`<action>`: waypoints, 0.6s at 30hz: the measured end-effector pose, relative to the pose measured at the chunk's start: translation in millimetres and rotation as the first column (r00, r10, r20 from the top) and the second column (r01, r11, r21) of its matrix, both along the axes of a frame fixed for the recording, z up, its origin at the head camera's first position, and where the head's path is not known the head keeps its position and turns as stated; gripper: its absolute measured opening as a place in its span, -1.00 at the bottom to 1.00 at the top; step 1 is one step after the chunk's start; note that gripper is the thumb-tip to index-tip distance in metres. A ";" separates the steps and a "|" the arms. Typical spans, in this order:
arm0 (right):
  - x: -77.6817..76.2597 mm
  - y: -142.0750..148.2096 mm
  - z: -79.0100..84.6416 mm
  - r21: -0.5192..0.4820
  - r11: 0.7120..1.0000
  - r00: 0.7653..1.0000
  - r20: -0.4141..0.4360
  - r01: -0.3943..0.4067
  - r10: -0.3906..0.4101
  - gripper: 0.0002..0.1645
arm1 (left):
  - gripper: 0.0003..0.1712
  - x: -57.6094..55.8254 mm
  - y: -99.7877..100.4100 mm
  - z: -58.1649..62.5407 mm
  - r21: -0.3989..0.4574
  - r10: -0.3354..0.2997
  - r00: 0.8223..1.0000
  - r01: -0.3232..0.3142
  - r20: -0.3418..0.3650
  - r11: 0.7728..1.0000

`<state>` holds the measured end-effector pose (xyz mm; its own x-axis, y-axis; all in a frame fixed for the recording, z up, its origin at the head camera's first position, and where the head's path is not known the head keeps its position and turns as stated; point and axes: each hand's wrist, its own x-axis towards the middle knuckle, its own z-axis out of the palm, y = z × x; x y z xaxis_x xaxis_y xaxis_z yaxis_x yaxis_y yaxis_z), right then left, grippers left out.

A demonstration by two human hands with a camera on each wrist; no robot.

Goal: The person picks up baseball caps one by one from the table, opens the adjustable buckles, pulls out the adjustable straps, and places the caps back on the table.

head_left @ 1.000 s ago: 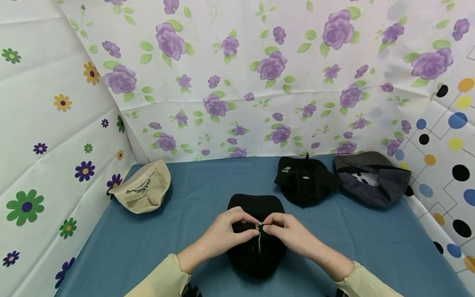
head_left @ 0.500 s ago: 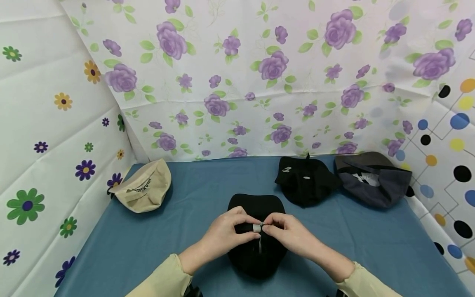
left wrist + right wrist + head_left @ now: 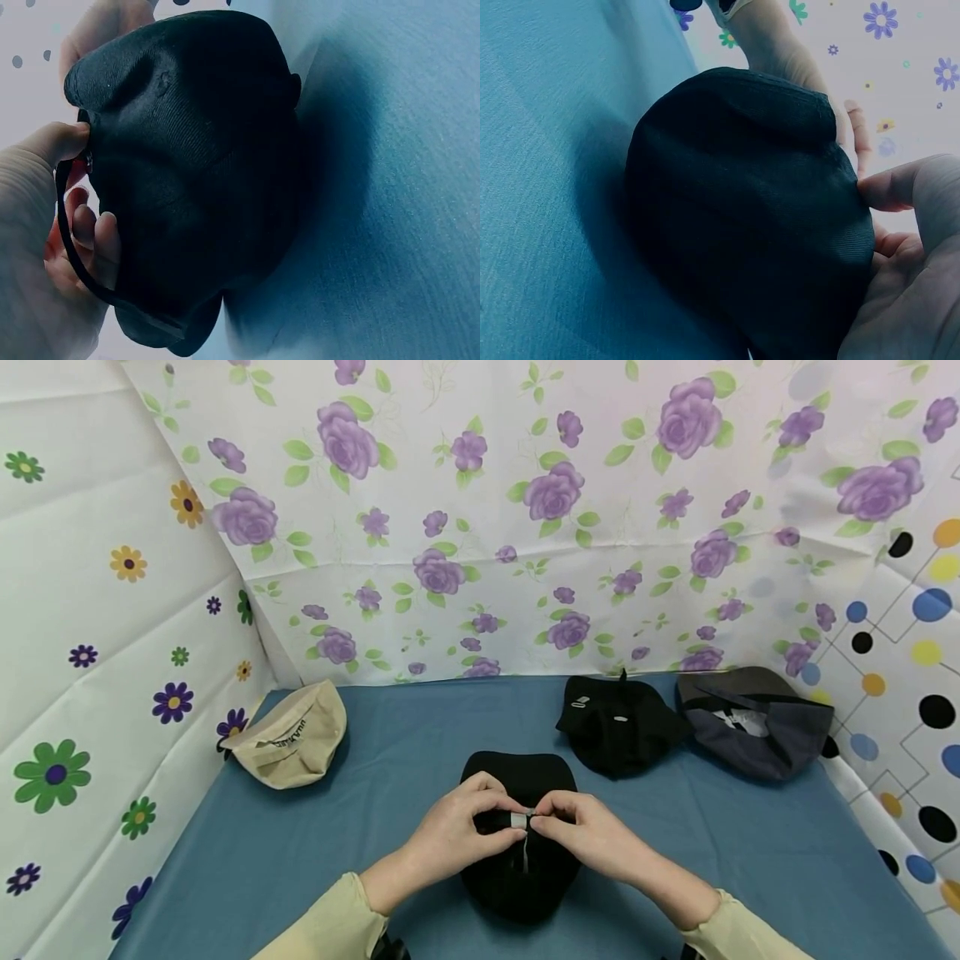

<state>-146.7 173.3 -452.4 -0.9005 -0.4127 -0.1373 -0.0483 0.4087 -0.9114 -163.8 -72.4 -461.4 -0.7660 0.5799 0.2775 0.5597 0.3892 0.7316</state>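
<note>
A black cap (image 3: 517, 893) lies in front of me on the blue cloth, its back opening and strap turned up. My left hand (image 3: 450, 827) pinches the black strap (image 3: 491, 820) between thumb and fingers, beside a small silver-grey piece (image 3: 519, 820). Close against it, my right hand (image 3: 588, 831) pinches the cap's edge at the strap's other side, thumb below and index finger above. In the left wrist view the strap (image 3: 66, 232) bows out in a loop from the cap (image 3: 195, 165). The right wrist view shows my thumb (image 3: 889, 187) on the cap's rim; the fastening is hidden there.
A beige cap (image 3: 300, 743) lies at the back left. Toward the back right are another black cap (image 3: 622, 735) with small metal bits and a dark grey-blue hat (image 3: 765, 735). Patterned cloth walls (image 3: 480, 527) enclose the table's (image 3: 420, 718) back and sides.
The silver-grey piece by my left fingertips has turned to show its flat face and now sits still. Both hands have stayed almost in place on the cap.
</note>
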 end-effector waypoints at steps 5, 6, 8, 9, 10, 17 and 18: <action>0.1 0.6 -0.2 -0.006 1.000 1.000 -0.004 -0.002 0.002 -0.78 | -0.81 -1.0 0.4 0.6 0.017 -0.019 0.999 0.019 0.042 1.000; 0.1 0.6 -0.1 -0.006 1.000 1.000 -0.004 -0.002 0.002 -0.78 | -0.82 -1.2 0.4 0.8 0.018 -0.024 0.998 0.023 0.051 1.000; 0.3 0.8 0.1 -0.004 1.000 1.000 -0.003 -0.001 0.001 -0.78 | -0.84 -1.8 0.5 1.3 0.021 -0.032 0.997 0.031 0.069 0.999; 0.3 0.9 0.1 -0.003 1.000 1.000 -0.002 0.000 0.000 -0.78 | -0.85 -2.0 0.4 1.7 0.023 -0.036 0.996 0.034 0.079 0.999; 0.3 1.1 0.0 -0.001 1.000 1.000 -0.001 0.001 -0.001 -0.78 | -0.85 -2.2 0.4 1.9 0.024 -0.039 0.995 0.037 0.089 0.999; 0.4 1.8 0.4 -0.003 1.000 1.000 0.004 0.002 -0.002 -0.78 | -0.84 -2.7 -0.5 3.2 0.042 -0.051 0.989 0.046 0.136 0.998; 0.4 1.9 0.6 -0.005 1.000 1.000 0.003 0.000 0.000 -0.78 | -0.83 -2.7 -0.7 3.3 0.043 -0.050 0.989 0.044 0.136 0.998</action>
<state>-146.3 175.2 -451.9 -0.9002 -0.4130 -0.1384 -0.0451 0.4044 -0.9135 -166.5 -73.0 -458.1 -0.7704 0.6070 0.1951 0.4702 0.3342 0.8168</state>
